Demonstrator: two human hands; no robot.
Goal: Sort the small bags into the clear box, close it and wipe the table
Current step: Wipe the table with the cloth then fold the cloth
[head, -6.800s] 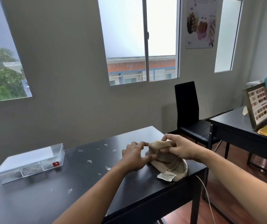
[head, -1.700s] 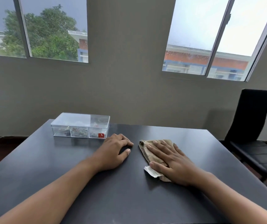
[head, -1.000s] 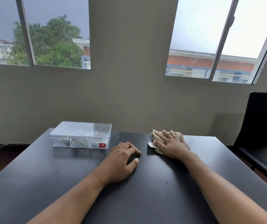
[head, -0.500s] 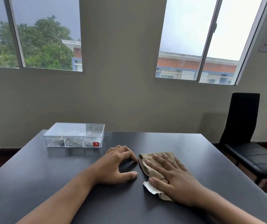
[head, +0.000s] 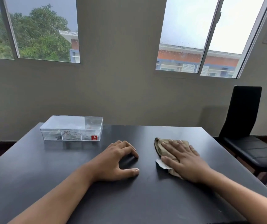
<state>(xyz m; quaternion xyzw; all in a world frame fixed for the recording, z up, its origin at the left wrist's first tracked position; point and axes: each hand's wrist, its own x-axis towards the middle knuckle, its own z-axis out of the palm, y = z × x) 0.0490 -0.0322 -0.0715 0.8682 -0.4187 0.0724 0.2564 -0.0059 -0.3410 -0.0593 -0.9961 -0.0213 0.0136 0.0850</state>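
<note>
Black tabletop fills my view, and on it I have my right hand laid flat on the tan cloth, fingers straight and slightly spread, pressing it to the surface right of centre. The cloth is folded; its long axis runs from the near edge under my palm away toward the wall, leaning a little to the left, and a white tag sticks out on its left side by my thumb.

My left hand rests on the table just left of the cloth, not touching it, fingers loosely curled with the tips and thumb on the surface, holding nothing.

The clear box sits at the far left part of the table, lid on, well apart from both hands. Its long axis runs left to right, roughly parallel to the far table edge, with a small red label on the right end of the side facing me. Small items show through its compartments, too blurred for me to identify.

A black chair stands right of the table.
</note>
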